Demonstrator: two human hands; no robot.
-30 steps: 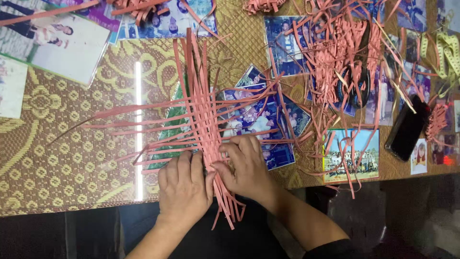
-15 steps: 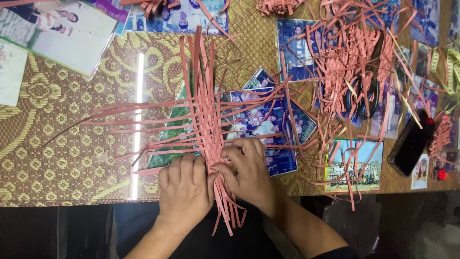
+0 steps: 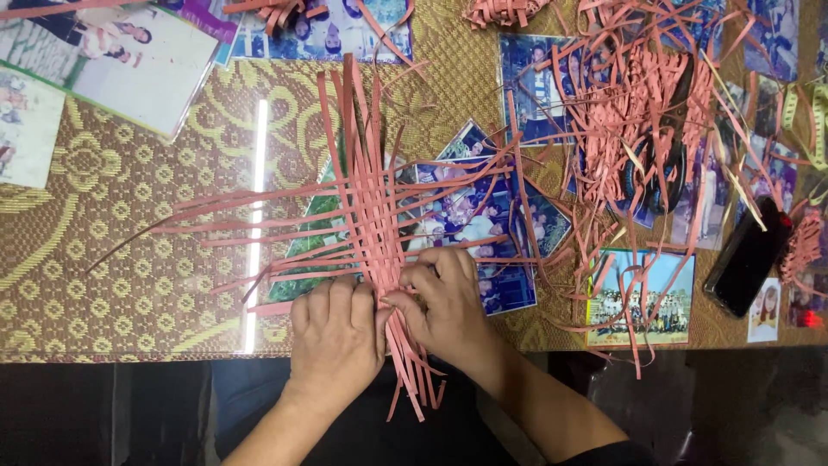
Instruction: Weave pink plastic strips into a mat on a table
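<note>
Along the table's (image 3: 112,285) left edge lie loose photographs (image 3: 129,60) on the gold-patterned cloth; near the front edge, about the middle, the left hand (image 3: 335,332) presses flat, fingers together, on the woven red paper strips (image 3: 371,216); just beside it the right hand (image 3: 444,306) pinches one strip of the weave between thumb and fingertips (the weave rests on more photographs); further right a tangled heap of cut strips (image 3: 638,112) covers dark scissors (image 3: 664,173); by the right edge lies a black phone (image 3: 749,256).
</note>
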